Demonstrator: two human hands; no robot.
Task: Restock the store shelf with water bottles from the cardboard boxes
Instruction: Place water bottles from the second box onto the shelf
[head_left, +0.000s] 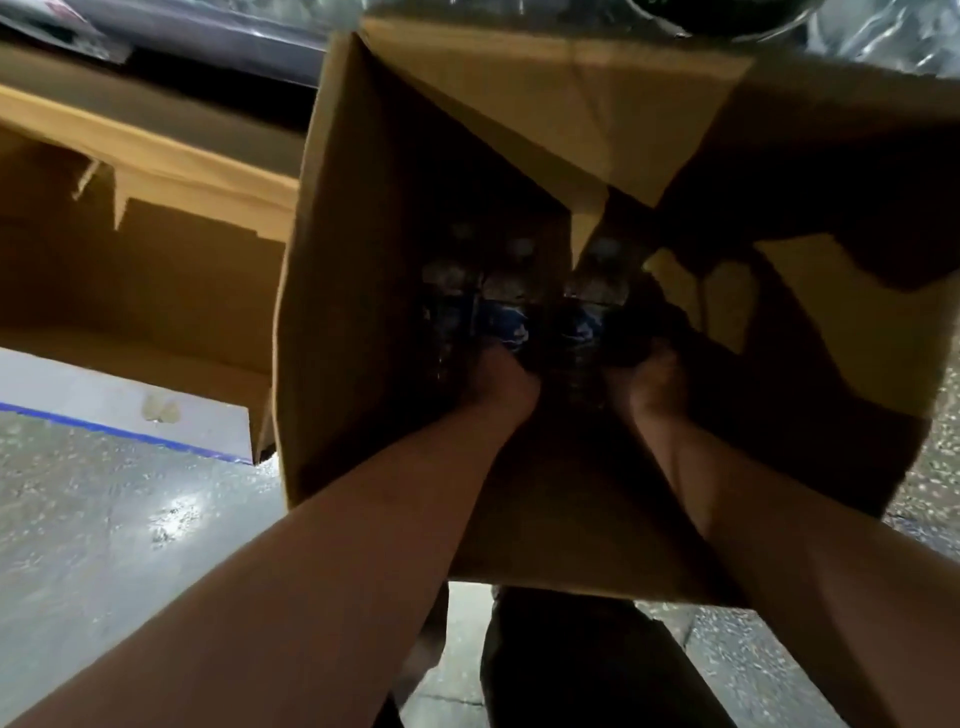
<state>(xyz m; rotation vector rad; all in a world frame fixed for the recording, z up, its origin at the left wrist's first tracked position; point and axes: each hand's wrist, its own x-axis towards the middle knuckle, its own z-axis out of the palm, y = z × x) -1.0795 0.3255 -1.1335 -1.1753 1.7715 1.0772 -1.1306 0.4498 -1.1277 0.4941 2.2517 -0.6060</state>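
Note:
A deep open cardboard box (353, 270) stands in front of me with its flaps up. Several clear water bottles with blue labels (506, 317) stand in the dark at its bottom. Both my arms reach down into it. My left hand (501, 384) closes round a bottle near the box's middle, and my right hand (652, 387) closes round another bottle (587, 317) just to its right. The fingers are deep in shadow and partly hidden by the bottles.
A second open cardboard box (156, 270) sits to the left with a white, blue-edged panel (104, 400) below it. Plastic-wrapped goods (883, 36) lie at the top. Speckled grey floor (104, 519) spreads left and right. My dark trousers (571, 665) show below the box.

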